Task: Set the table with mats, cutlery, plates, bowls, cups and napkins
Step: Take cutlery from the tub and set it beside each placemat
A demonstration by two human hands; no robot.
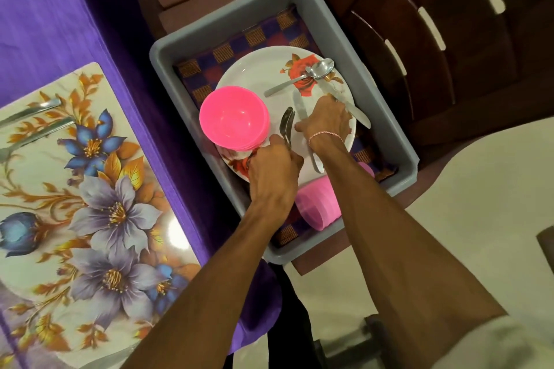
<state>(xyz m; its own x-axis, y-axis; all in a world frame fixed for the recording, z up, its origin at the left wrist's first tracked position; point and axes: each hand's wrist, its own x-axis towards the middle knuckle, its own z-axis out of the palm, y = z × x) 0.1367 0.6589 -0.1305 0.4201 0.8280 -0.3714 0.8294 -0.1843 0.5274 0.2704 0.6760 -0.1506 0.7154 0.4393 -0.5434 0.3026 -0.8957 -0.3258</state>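
Observation:
A grey tub (329, 13) holds a white rose-print plate (257, 69). On the plate stand stacked pink bowls (230, 120), and a spoon (302, 76) and knives lie beside them. Two pink cups (317, 204) lie at the tub's near end. My left hand (271, 177) grips two pieces of metal cutlery (287, 126) just above the plate. My right hand (325, 120) is on the plate, fingers curled down over a knife (358, 117); a second knife (298, 105) runs under the palm. A floral mat (99, 189) lies on the purple-clothed table (45, 9), with cutlery (36, 112) at its far end.
The tub sits on a dark brown chair (434, 39) to the right of the table, lined with a checkered cloth (233, 48). Pale floor (464, 204) shows at the right. A second mat's edge (18, 323) peeks in at lower left.

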